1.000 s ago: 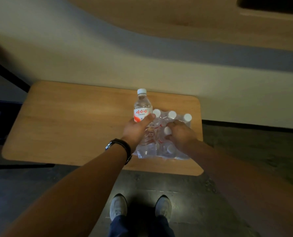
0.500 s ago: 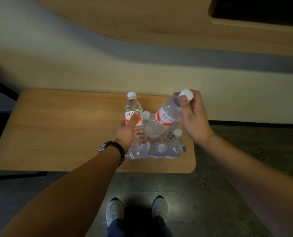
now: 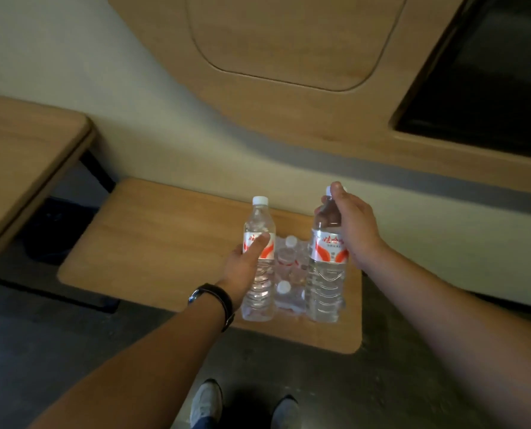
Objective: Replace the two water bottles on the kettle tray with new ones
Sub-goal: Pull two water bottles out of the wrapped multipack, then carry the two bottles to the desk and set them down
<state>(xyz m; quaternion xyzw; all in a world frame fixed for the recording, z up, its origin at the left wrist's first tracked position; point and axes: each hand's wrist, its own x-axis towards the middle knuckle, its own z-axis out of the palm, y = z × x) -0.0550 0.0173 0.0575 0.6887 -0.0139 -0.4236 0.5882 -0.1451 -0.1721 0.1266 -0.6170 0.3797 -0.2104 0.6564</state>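
Observation:
Two clear water bottles with red-and-white labels and white caps are upright, lifted in front of me. My left hand (image 3: 246, 265) is wrapped around the middle of the left bottle (image 3: 259, 239). My right hand (image 3: 351, 222) grips the neck and cap of the right bottle (image 3: 328, 274). Between and behind them, a shrink-wrapped pack of more bottles (image 3: 289, 274) rests on a low wooden table (image 3: 165, 243). No kettle tray is in view.
A higher wooden desk (image 3: 22, 162) stands at the left, overlapping the low table's corner. A cream wall with a wooden panel (image 3: 282, 57) and a dark opening (image 3: 490, 88) rises behind. My shoes (image 3: 208, 404) stand on dark floor below.
My right hand pulled a second bottle out of the pack and turned it upright. The left bottle is lifted higher. The view has tilted upward, showing the desk at left.

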